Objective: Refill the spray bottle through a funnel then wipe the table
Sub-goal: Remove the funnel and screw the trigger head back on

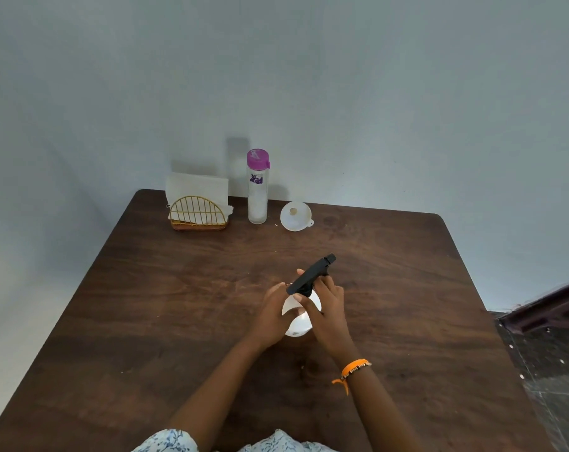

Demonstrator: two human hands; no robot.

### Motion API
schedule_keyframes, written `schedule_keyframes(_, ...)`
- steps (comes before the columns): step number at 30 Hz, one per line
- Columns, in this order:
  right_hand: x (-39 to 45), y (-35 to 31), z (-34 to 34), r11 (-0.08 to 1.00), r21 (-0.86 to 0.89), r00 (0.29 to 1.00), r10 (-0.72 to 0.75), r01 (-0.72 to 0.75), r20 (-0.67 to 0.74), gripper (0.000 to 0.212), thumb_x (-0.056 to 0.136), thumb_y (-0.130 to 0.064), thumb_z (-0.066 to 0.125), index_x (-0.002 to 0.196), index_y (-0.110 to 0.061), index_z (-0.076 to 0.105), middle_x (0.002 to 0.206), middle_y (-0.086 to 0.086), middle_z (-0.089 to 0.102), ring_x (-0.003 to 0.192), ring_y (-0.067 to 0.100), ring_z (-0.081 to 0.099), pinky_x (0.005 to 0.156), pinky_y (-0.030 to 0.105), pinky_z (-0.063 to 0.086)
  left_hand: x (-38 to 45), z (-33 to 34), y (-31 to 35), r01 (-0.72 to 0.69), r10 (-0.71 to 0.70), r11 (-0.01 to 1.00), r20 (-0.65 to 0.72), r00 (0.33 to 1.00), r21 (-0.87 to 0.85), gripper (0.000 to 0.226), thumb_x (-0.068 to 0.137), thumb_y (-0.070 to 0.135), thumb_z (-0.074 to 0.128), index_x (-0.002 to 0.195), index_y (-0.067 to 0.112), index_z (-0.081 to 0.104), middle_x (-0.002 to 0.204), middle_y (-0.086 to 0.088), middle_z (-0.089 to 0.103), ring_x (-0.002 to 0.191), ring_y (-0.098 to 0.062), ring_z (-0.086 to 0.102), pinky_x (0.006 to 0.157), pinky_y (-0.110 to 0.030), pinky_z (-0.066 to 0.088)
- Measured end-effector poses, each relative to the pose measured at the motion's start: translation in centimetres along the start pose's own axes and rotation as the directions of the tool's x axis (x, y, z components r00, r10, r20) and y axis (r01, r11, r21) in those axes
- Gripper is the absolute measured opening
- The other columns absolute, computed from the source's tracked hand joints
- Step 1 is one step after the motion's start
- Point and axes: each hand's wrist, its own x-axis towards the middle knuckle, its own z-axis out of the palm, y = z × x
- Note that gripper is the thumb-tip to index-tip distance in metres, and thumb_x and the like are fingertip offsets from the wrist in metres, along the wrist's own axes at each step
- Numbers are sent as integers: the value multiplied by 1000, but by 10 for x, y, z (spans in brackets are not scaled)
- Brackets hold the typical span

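Observation:
A white spray bottle (301,318) with a black trigger head (311,275) stands at the middle of the brown wooden table (178,305). My left hand (271,313) wraps around the bottle's body from the left. My right hand (329,305) grips the black head at its neck. A white funnel (295,216) rests mouth-up near the table's far edge. A tall clear water bottle (257,187) with a purple cap stands to the left of the funnel, lid on.
A gold wire holder (197,213) with white paper napkins (196,187) sits at the far left corner against the grey wall. Dark floor and a dark piece of furniture (550,308) show beyond the table's right edge.

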Motion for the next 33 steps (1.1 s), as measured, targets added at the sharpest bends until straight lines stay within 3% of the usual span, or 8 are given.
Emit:
schedule_keyframes(4,5,6,-12,988,-114,986,-87,104,145,42,87,-44,41,126,-29,50,119,-14,52,110,16,40,88,0,21,1,-8,-4,-10,10,1000,112,994,-8,51,91,25,56,136,32,34,151,2,26,140,-17,23,114,-40,25)
schedule_keyframes(8,5,4,-18,993,-80,978,-70,88,198,47,81,-49,38,115,-22,59,114,-12,50,110,16,35,87,0,21,4,-11,-8,-28,30,999,164,986,-18,53,90,29,56,135,39,29,151,4,26,140,-17,24,115,-47,26)
schedule_keyframes(12,1,8,-8,991,-127,997,-38,47,70,49,81,-51,38,115,-24,59,117,-13,44,112,12,30,96,25,31,4,-10,-10,-84,78,995,101,992,52,48,87,40,55,132,31,40,143,5,42,134,-14,35,117,-45,18)
schedule_keyframes(14,-2,10,-3,988,-149,999,-45,45,7,52,79,-54,35,113,-22,60,116,-12,44,110,12,31,95,32,34,4,-10,-8,-143,137,977,53,989,159,61,78,56,44,131,26,45,137,6,49,130,-11,40,117,-39,7)
schedule_keyframes(18,-8,10,4,956,-279,985,-127,90,-118,41,83,-44,41,104,-16,62,105,-2,54,96,14,38,83,33,40,6,-8,-17,-199,201,949,15,979,245,69,73,67,27,125,29,51,129,11,56,124,-4,45,117,-37,0)
schedule_keyframes(24,-12,7,14,911,-408,950,-182,66,-253,30,80,-33,46,100,-15,60,90,2,56,77,19,51,70,32,43,0,-4,-14,-199,223,936,-52,973,291,49,84,53,38,122,26,54,126,8,59,123,-8,49,117,-40,-4)
schedule_keyframes(29,-14,3,18,934,-358,960,-115,17,-254,33,78,-34,45,102,-15,59,91,1,55,77,18,50,69,31,44,-7,0,-11,-205,238,934,-84,968,294,64,77,61,24,122,26,54,127,9,58,121,-1,44,117,-40,0)
schedule_keyframes(33,-15,3,19,994,-96,977,23,-44,-210,25,81,-30,53,101,-18,61,99,-8,50,92,10,45,79,26,43,-11,11,-13,-118,127,991,-139,982,69,33,90,35,48,123,30,49,130,6,54,122,-7,46,113,-36,27)
